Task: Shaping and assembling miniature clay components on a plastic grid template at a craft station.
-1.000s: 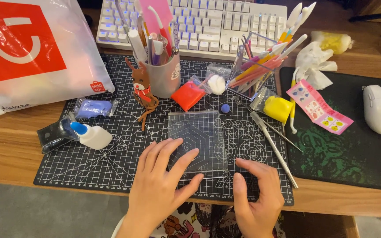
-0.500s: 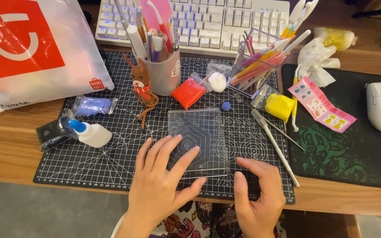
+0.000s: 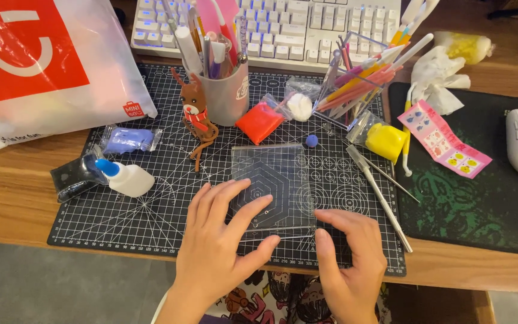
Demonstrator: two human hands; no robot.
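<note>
wooden desk (image 3: 7,198) under black gridded cutting mat (image 3: 121,210) | clear square acrylic plate (image 3: 274,183) engraved with hexagons, flat on mat | left hand (image 3: 220,246) spread flat on it | right hand (image 3: 349,258) flat at its corner, holding nothing

Warm, even indoor light, soft shadows, sharp w/ slight glare on plastic bag (image 3: 49,66).

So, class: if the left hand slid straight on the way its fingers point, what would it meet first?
The left hand already rests on the clear plastic sheet; straight beyond that, probably the small blue ball.
</note>
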